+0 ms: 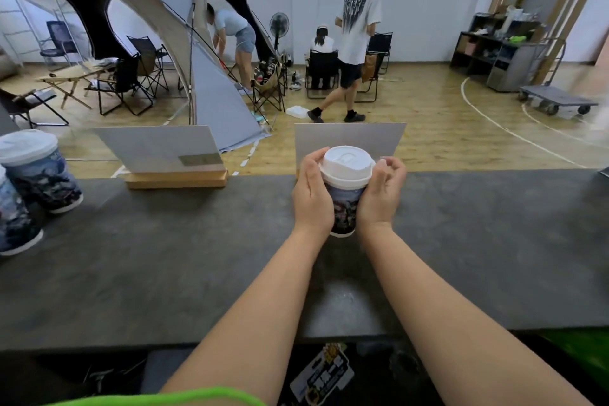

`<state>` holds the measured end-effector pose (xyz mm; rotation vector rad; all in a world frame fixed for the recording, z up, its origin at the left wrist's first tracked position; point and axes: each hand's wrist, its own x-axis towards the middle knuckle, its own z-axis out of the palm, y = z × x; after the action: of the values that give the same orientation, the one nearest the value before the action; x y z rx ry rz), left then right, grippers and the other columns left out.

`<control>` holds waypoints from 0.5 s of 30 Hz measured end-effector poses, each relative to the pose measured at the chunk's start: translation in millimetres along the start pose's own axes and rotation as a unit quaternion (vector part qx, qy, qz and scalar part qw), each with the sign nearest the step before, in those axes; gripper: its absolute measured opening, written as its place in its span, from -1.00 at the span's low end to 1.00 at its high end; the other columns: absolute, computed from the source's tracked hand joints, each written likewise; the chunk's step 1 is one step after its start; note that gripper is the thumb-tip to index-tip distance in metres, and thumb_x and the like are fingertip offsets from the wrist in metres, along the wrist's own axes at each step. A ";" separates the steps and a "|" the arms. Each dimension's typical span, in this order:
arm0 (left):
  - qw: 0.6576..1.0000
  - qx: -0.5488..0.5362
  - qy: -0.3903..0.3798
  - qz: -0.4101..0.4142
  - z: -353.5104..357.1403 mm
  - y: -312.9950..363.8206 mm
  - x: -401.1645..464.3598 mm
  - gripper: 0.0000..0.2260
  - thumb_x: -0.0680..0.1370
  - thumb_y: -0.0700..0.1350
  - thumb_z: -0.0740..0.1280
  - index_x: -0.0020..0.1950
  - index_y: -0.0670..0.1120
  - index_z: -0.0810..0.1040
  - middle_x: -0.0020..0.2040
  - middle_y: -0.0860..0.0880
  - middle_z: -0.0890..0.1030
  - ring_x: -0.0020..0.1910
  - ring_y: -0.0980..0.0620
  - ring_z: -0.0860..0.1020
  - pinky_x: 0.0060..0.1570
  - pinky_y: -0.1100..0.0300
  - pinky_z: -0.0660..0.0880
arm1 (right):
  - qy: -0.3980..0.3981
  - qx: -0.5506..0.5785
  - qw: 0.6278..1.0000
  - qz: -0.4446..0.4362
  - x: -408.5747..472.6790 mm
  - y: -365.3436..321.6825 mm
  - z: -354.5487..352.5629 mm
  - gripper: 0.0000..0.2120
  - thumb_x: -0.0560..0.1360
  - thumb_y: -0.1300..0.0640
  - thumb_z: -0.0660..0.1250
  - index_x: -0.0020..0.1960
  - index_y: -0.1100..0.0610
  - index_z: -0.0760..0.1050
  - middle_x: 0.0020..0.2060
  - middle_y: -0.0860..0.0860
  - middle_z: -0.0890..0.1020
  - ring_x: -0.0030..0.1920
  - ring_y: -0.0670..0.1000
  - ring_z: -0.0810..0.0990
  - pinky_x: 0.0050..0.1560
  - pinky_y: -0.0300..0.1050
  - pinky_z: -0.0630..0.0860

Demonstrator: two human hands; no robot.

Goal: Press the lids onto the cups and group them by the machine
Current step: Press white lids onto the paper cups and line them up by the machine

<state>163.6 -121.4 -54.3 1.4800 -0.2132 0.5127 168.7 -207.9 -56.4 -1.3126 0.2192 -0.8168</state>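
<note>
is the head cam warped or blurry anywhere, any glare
Head view: wide-angle bending bows the counter edge and floor lines; the cup between both hands is fairly sharp, the edges smear; soft even light, a faint sheen on the counter, no harsh glare.

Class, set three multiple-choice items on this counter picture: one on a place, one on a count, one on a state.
1. Where do the other lidded printed paper cups stand?
A far left of the dark grey counter
B far right
C on the floor

2. How many cups show?
A one
B three
C five

3. What are the hands doing?
A hanging idle
B holding the white-lidded printed cup
C lifting a sign

Key: 1 A, they stand at the left edge. 2 B, two left, one centre. 3 B, left hand and right hand clasp its sides.
</note>
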 end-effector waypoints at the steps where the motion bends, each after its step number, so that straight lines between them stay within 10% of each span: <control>1: 1.000 -0.004 -0.001 -0.009 -2.5 -5.5 -0.4 -0.69 0.67 0.07 0.02 0.24 0.07 0.50 0.21 0.04 0.58 0.25 0.07 0.52 0.31 -0.02 0.45 | 0.036 0.002 0.999 0.012 -1.2 -0.8 -0.5 -0.78 0.48 -0.14 0.13 -0.13 -0.02 0.42 -0.21 -0.05 0.54 -0.18 -0.06 0.49 -0.07 -0.04 0.44; 6: 0.977 -0.100 -0.045 -0.184 -0.3 -14.4 -4.9 -0.50 0.53 0.33 0.09 0.25 0.05 0.53 0.24 -0.01 0.60 0.25 0.04 0.55 0.25 0.10 0.50 | 0.061 0.006 0.994 0.094 -9.7 -4.8 -5.2 -0.62 0.54 -0.13 0.14 -0.26 0.01 0.61 -0.16 0.01 0.70 -0.05 0.06 0.66 0.06 0.10 0.59; 9: 0.955 -0.164 -0.105 -0.223 14.2 -5.1 -15.6 -0.62 0.69 0.15 -0.02 0.22 0.00 0.50 0.07 0.08 0.62 0.04 0.19 0.59 -0.04 0.38 0.53 | 0.033 0.024 0.993 0.112 -16.3 -14.6 -9.1 -0.69 0.62 0.01 0.11 -0.07 0.07 0.60 0.01 0.11 0.67 0.11 0.12 0.63 0.19 0.15 0.55; 15: 0.957 -0.128 -0.207 -0.158 34.4 1.1 -32.9 -0.44 0.59 0.23 0.14 0.51 -0.03 0.31 0.41 0.02 0.49 0.40 0.10 0.44 0.38 0.15 0.37 | 0.035 0.050 0.991 0.119 3.0 -31.7 -37.2 -0.58 0.62 -0.08 0.02 0.18 0.13 0.54 0.11 0.14 0.64 0.14 0.11 0.62 0.21 0.12 0.55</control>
<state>140.2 -161.5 -64.5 1.3189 -0.3487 -0.0880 136.4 -239.3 -36.9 -1.1391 0.3782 -0.6617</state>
